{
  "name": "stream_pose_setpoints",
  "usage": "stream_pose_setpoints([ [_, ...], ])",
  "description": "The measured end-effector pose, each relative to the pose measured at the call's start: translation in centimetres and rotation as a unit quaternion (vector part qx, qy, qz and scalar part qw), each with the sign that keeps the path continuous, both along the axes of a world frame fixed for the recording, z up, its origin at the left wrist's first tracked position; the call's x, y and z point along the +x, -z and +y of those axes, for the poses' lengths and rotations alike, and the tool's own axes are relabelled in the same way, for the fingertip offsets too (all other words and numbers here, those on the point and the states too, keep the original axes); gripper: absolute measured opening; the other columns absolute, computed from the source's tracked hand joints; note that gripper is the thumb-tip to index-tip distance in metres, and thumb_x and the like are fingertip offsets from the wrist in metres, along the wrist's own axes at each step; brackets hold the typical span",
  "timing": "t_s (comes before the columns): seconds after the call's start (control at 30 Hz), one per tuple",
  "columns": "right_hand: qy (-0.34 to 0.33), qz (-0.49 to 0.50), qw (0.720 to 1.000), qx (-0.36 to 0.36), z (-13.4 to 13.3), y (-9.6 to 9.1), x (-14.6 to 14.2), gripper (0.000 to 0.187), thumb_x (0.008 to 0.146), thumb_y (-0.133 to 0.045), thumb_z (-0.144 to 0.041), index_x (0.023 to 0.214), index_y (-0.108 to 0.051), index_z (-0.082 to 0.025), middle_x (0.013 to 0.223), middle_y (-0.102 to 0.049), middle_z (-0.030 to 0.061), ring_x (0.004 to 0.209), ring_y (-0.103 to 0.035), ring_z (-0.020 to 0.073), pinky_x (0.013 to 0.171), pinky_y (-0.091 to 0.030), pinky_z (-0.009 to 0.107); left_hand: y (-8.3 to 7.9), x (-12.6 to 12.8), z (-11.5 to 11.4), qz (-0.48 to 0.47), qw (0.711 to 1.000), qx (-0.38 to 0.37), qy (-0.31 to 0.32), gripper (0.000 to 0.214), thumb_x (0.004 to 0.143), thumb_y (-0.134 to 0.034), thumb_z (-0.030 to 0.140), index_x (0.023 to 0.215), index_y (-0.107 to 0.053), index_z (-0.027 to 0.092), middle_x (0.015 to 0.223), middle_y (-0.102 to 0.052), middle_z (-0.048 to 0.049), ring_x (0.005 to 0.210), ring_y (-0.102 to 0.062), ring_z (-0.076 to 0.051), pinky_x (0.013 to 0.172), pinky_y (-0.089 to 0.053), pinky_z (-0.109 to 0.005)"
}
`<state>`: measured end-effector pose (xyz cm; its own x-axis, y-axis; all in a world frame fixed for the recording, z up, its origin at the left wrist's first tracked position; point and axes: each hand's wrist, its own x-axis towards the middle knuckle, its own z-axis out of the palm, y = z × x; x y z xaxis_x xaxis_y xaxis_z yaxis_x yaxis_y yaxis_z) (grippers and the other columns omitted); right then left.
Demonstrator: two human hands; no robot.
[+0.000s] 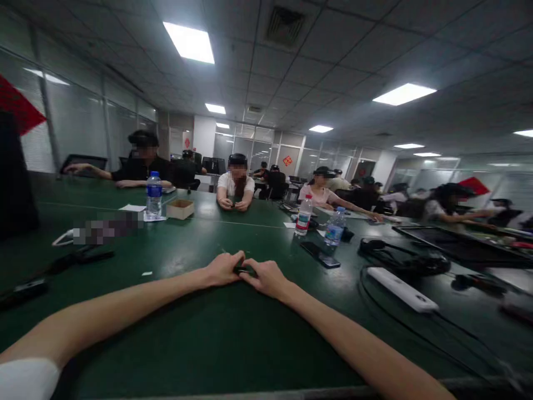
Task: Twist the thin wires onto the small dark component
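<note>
My two hands meet at the middle of the dark green table [200, 333], arms stretched out. My left hand [224, 268] and my right hand [266, 276] are both curled, fingertips pinched together around a small dark object [245, 271] that lies low on the table between them. The object is too small and too covered to name.
A black phone [320, 254], two water bottles [305, 215] and a white power strip [402, 289] with cables lie to the right. To the left stand another bottle [154, 195], a small cardboard box [180, 209] and dark tools. Several people sit along the far side.
</note>
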<state>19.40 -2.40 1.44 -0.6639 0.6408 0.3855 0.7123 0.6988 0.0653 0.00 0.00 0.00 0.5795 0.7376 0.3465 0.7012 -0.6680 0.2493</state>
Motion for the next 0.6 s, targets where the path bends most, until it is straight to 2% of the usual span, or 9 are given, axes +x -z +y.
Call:
stream_pose_setpoints([
  [0.4,-0.051,0.014,0.999,-0.011,-0.31,-0.59,0.06,0.034,0.093,-0.041,-0.046,0.114,-0.056,-0.024,0.087,-0.07,0.0019,0.069,-0.063,0.0132,0.062,-0.037,0.021,0.14,-0.19,0.35,0.02,1.0,0.006,0.003,0.029,0.078,-0.056,0.037,0.1,-0.044,0.023,0.084,-0.064,-0.0021,0.079,-0.063,-0.022,0.062,-0.04,-0.024],
  [0.6,-0.041,0.007,0.999,-0.003,-0.38,-0.75,-0.02,0.037,0.093,-0.039,-0.048,0.115,-0.056,-0.024,0.087,-0.07,0.0026,0.066,-0.062,0.0129,0.06,-0.036,0.021,0.33,-0.17,0.47,0.021,1.0,0.014,0.005,0.028,0.078,-0.055,0.035,0.1,-0.044,0.022,0.086,-0.063,-0.0025,0.08,-0.063,-0.022,0.064,-0.041,-0.025],
])
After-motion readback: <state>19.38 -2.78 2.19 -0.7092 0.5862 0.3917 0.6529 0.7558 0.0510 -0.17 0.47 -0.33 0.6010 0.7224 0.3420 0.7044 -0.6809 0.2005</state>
